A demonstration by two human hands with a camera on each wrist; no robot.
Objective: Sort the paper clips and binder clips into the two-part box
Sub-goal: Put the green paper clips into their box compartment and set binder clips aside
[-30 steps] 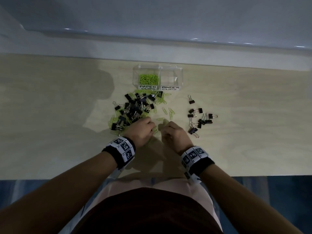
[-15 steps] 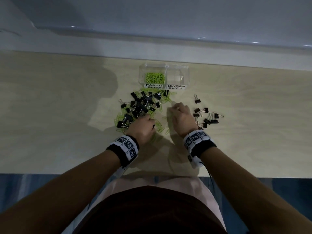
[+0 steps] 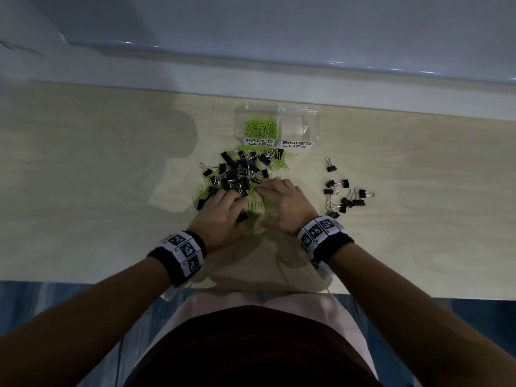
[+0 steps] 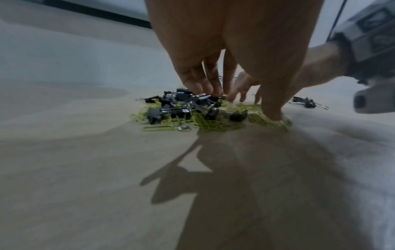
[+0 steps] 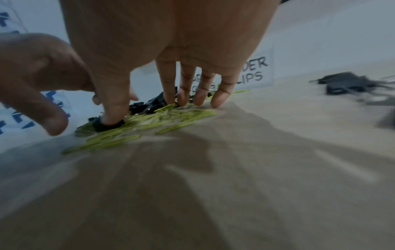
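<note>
1. Paper clips (image 3: 255,212), lime green, lie loose on the tabletop (image 3: 83,191) nearest the person, spread thin between the two hands.
2. The left hand (image 3: 223,216) reaches down with straight, spread fingers (image 4: 196,84) resting on the near edge of the mixed pile (image 3: 240,174); its thumb presses on the green clips. It grips nothing that I can see.
3. The right hand (image 3: 284,205) lies beside it, fingers (image 5: 220,94) straight and fanned, tips touching the tabletop and the green clips; the thumb presses on a black clip. It holds nothing either.
4. Judged step: raking or separating paper clips out of the tangle, ahead of a pick-up.
5. Just beyond the fingertips sits the main heap of black binder clips (image 3: 237,177) mixed with green ones.
6. Off to the right, well apart from the heap, a smaller group of set-aside binder clips (image 3: 346,195) lies alone.
7. Farthest stands the two-part box (image 3: 314,121), clear, touching the far edge of the pile. Its left half, labelled paper clips, holds green clips; the right half, labelled binder clips, looks empty.
8. The next move probably calls for gathering the flat green clips into a pinch, which is fiddly on a smooth surface, then carrying them over the heap to the left compartment.
</note>
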